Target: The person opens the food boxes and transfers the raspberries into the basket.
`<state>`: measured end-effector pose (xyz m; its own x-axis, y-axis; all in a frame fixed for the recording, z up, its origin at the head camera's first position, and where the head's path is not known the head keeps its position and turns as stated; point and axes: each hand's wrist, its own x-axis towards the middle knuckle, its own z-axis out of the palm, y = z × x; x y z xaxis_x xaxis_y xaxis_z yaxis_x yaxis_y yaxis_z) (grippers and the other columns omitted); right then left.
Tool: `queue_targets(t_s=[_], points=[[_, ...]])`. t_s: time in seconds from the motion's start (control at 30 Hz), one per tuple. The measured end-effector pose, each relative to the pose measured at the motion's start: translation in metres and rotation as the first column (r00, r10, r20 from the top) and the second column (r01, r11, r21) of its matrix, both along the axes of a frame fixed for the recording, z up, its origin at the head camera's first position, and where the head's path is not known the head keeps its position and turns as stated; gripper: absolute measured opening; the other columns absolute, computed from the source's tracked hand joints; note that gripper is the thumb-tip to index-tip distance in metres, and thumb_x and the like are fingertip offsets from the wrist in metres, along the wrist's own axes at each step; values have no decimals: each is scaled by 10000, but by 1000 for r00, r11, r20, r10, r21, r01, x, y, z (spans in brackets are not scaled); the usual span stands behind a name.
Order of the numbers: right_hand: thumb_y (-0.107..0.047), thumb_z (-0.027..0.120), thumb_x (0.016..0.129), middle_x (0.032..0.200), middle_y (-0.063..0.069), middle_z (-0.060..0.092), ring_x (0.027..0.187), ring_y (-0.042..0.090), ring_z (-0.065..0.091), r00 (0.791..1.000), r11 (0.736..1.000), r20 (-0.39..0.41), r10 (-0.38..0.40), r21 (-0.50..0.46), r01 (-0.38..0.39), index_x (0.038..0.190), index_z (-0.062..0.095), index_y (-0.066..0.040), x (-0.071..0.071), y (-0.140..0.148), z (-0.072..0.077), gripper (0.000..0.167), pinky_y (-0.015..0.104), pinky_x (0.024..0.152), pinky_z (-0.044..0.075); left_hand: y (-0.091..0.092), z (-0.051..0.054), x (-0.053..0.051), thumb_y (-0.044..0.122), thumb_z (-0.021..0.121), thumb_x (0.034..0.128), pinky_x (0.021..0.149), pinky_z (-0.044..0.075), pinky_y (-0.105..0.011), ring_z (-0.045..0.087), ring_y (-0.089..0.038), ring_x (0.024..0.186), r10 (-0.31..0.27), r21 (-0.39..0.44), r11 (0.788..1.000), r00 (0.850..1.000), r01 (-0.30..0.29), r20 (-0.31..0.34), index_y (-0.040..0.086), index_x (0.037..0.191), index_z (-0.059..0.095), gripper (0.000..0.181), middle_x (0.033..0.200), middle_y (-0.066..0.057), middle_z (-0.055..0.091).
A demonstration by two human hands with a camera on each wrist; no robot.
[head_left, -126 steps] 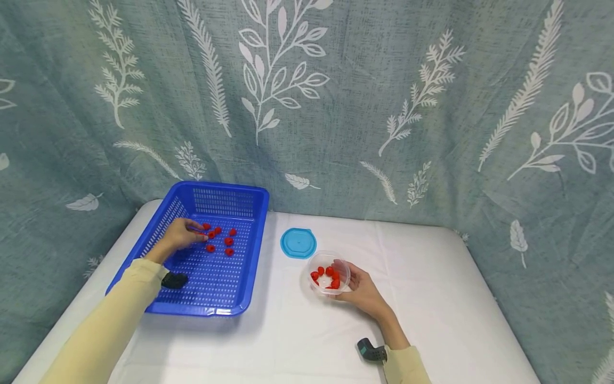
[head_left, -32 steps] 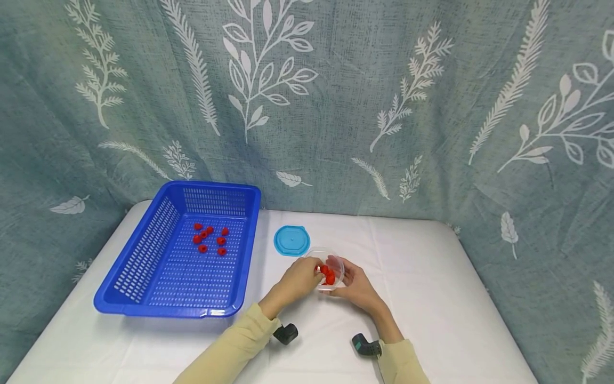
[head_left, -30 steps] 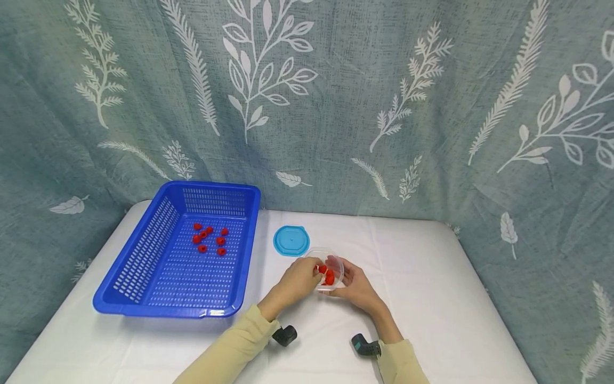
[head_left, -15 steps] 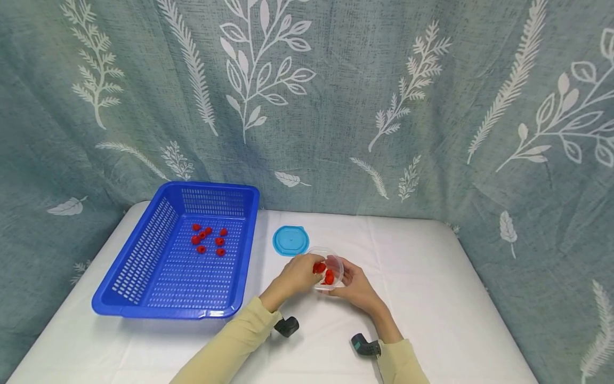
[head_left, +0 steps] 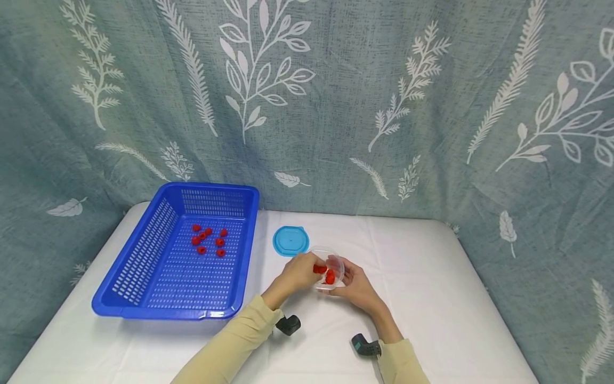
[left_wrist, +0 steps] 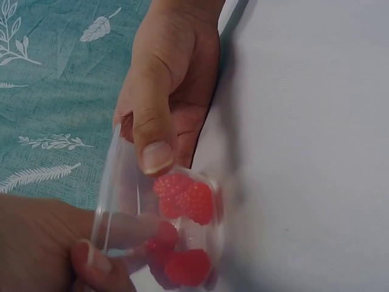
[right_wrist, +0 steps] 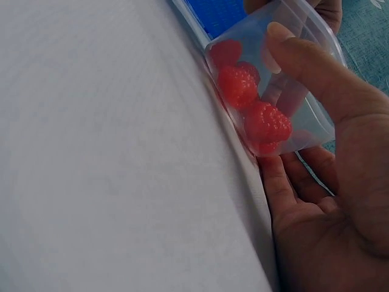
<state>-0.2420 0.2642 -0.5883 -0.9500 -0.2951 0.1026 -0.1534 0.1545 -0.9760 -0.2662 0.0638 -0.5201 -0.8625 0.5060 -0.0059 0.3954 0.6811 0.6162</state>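
Observation:
My left hand (head_left: pixel 298 272) reaches over the near-left rim of a clear plastic tub (head_left: pixel 338 262), fingers inside. In the left wrist view, the fingers of my left hand (left_wrist: pixel 39 243) are curled at a red raspberry (left_wrist: pixel 163 235) in the tub, with more raspberries (left_wrist: pixel 189 267) close by. My right hand (head_left: pixel 361 289) grips the tub from the right; in the right wrist view the thumb of this hand (right_wrist: pixel 358 182) lies on the clear wall and its fingers are around the base. Several raspberries (right_wrist: pixel 237 85) lie at the bottom. The left fingertips are partly hidden in the head view.
A blue perforated basket (head_left: pixel 247 256) at the left holds several loose raspberries (head_left: pixel 219 242). Behind the tub a light-blue lid (head_left: pixel 290 241) lies flat on the white cloth (head_left: pixel 431 298). A patterned green curtain (head_left: pixel 307 197) hangs at the back.
Since the oldest frame, my left hand has moved right from the basket to the tub. Over the last second it has stayed inside, shifting slightly, and raspberries near its fingertips have shifted. My right hand keeps its grip.

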Motion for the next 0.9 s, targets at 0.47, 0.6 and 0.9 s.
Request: queue_targets(t_s=[0.47,0.6,0.9], points=[[-9,872,762,1524,216,474,1450,363,409,1000,999,-10,-16,35,17,1498,443,0,0,0,1,851,226,1096,372,-1,0,-4,-6,700,863,582,365,-248,478,-133,708,-35,-31,999,999,36,6,112,1213,751,372,836,-1,669],[16,873,749,1511,230,483,1442,378,413,1000,1000,-15,-9,18,9,1490,445,15,0,0,0,855,217,1098,370,-2,0,-3,-1,694,876,557,342,-241,447,-123,654,-32,-13,999,999,32,15,91,1108,776,263,727,8,589],[40,874,733,1506,241,481,1439,381,411,1000,1000,1,-4,-16,4,1484,446,27,-1,0,1,865,230,1098,387,0,0,-2,76,709,913,573,362,-239,464,-110,635,-49,-70,996,999,50,8,96,888,806,102,712,24,666]])
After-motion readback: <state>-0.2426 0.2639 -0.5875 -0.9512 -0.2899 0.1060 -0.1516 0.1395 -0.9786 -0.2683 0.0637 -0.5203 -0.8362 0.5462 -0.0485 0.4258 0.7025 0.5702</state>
